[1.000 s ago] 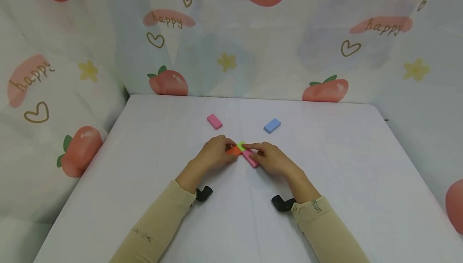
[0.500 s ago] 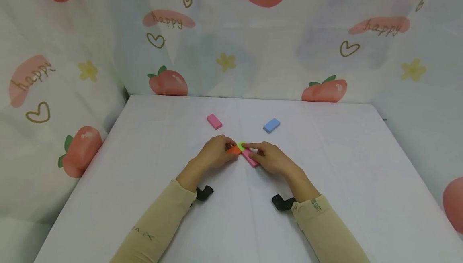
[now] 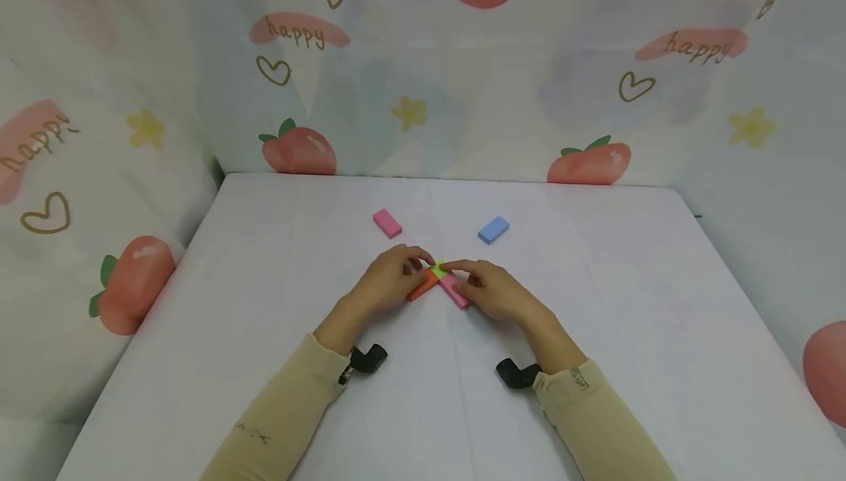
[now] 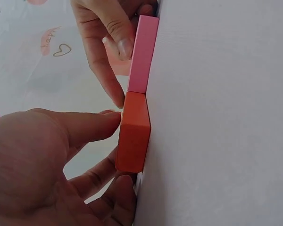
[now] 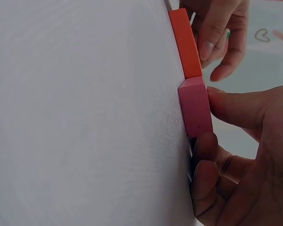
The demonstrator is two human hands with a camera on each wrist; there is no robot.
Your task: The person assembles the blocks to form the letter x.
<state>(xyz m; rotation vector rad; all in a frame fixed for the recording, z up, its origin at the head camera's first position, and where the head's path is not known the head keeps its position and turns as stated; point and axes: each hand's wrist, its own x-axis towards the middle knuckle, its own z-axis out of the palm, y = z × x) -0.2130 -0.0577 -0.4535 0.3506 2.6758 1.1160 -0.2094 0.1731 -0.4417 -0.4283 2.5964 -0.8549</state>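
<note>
In the head view, an orange block (image 3: 421, 288) and a pink block (image 3: 452, 292) lie slanted on the table, meeting in a V at a yellow-green block (image 3: 439, 272). My left hand (image 3: 388, 277) holds the orange block, thumb at its upper edge and fingers behind. Its index finger reaches the yellow-green block. From the other side, my right hand (image 3: 500, 291) grips the pink block (image 5: 196, 107), its index finger extended to the yellow-green block. In the left wrist view, the orange block (image 4: 134, 136) stands end to end with the pink one; my fingers hide the yellow-green block.
A second pink block (image 3: 387, 223) lies farther back on the left, and a blue block (image 3: 493, 230) farther back on the right. White cloth covers the table (image 3: 317, 217). A printed curtain (image 3: 476, 99) stands behind it and along both sides.
My left thumb has shifted from the near side of the orange block to its upper edge, uncovering more of it. My left index finger has lifted slightly. My right hand keeps its place.
</note>
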